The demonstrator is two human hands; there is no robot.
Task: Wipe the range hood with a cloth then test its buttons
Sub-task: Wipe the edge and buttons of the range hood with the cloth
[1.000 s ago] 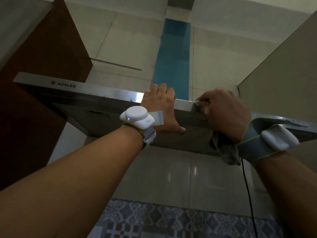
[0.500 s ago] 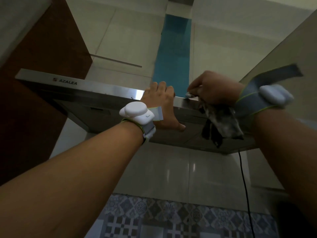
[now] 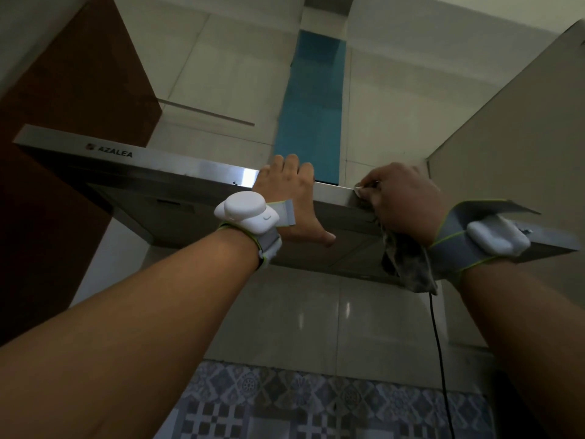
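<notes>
The steel range hood [image 3: 133, 160], marked AZALEA on its front strip, spans the view above me, seen from below. My left hand [image 3: 291, 198] grips its front edge near the middle, fingers over the top and thumb under the underside. My right hand [image 3: 405, 201] holds a grey mottled cloth [image 3: 408, 264] bunched against the front edge just to the right; most of the cloth hangs below the hand. The hood's buttons are not visible.
A brown cabinet [image 3: 72, 96] stands at the left and a beige wall panel [image 3: 512, 137] at the right. A teal strip [image 3: 313, 115] runs up the tiled wall behind the hood. A black cable [image 3: 438, 350] hangs down at the right over patterned tiles [image 3: 316, 403].
My right hand lifted with the cloth above the hood's edge half a second ago and has come back down onto the edge. My left hand has kept its grip.
</notes>
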